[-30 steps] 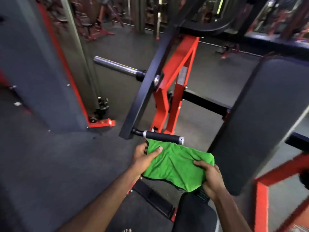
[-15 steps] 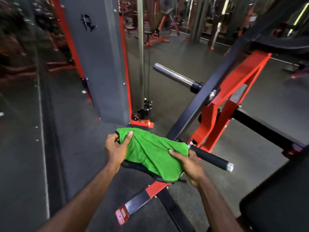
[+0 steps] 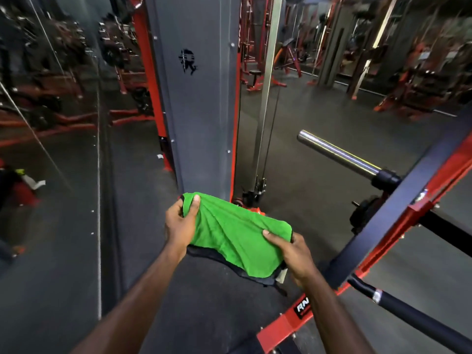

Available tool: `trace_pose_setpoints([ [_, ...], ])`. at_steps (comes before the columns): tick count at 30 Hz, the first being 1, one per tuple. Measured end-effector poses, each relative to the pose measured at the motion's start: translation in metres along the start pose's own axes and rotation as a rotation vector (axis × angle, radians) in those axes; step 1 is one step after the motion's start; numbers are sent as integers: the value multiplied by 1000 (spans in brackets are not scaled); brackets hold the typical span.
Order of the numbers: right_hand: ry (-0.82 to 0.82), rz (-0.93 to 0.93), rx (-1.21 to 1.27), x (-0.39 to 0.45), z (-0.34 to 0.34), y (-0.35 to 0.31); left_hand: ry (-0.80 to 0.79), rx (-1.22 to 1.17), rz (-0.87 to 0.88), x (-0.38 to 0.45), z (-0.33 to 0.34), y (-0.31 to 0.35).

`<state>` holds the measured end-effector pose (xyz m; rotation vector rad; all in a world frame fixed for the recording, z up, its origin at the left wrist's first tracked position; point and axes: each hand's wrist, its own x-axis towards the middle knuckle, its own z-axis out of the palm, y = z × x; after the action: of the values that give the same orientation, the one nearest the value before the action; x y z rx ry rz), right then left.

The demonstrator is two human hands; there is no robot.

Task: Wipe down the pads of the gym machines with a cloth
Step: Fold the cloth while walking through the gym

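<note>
A bright green cloth (image 3: 231, 232) with a black underside is stretched between both hands at chest height, above the dark floor. My left hand (image 3: 180, 224) pinches its far left corner with the thumb on top. My right hand (image 3: 293, 251) grips its right edge, thumb pressed onto the green side. No machine pad is in view.
A grey weight-stack column (image 3: 196, 98) with red edging stands straight ahead, a cable (image 3: 264, 98) beside it. A red-and-black machine frame (image 3: 398, 218) with a chrome plate peg (image 3: 337, 154) and a black handle (image 3: 413, 315) fills the right. A mirror wall (image 3: 48, 123) runs along the left.
The view has swung left, away from the large black pad and past the red frame, toward the grey column. Both hands have kept hold of the cloth throughout.
</note>
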<state>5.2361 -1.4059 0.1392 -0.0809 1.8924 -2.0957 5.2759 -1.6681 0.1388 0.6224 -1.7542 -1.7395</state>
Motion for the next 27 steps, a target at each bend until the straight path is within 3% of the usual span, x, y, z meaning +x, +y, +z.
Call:
trace_pose_setpoints([
  [7, 187, 10, 86, 83, 79, -6, -76, -26, -9, 91, -26, 6],
  [11, 414, -2, 46, 126, 107, -4, -86, -22, 22, 127, -19, 4],
  [16, 630, 53, 18, 204, 144, -5, 93, 126, 88, 185, 22, -26],
  [19, 588, -5, 55, 264, 170, -12, -29, 213, 116, 232, 62, -39],
  [27, 259, -88, 78, 428, 191, -47, -458, 242, 148, 361, 151, -32],
])
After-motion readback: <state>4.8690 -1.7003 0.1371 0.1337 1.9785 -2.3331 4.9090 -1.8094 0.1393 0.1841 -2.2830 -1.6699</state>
